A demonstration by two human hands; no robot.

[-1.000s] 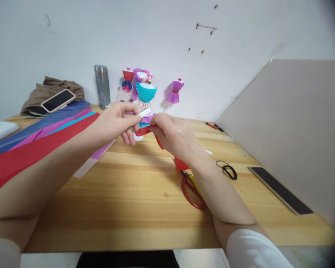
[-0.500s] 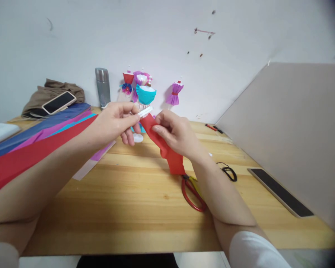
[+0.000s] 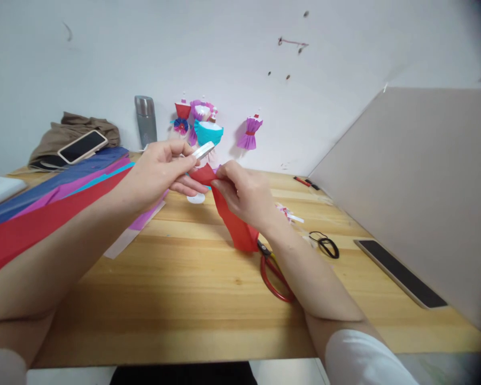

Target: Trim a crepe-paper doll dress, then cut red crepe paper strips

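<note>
Between thumb and fingers, my left hand (image 3: 166, 170) grips a small white object (image 3: 204, 150), its other fingers stretched under the top end of a red strip (image 3: 234, 222). My right hand (image 3: 244, 192) pinches that strip near its upper end, and the strip hangs down toward the table. Beside its lower end lie scissors (image 3: 276, 278) with red handles, partly hidden by my right forearm. Behind my hands stand small figures in crepe-like dresses: a turquoise one (image 3: 208, 133), a red one (image 3: 182, 111) and a purple one (image 3: 250, 132).
Long coloured sheets (image 3: 56, 214) cover the table's left side, with a phone (image 3: 83, 147) on brown cloth (image 3: 52, 140) behind. A grey bottle (image 3: 146, 123) stands near the wall. To the right are a black cord (image 3: 327, 247) and a dark flat device (image 3: 401, 272).
My right hand has shifted slightly left along the red strip, whose top end now bends over my left fingers. The white object is tilted more steeply. Small scraps show beside my right wrist.
</note>
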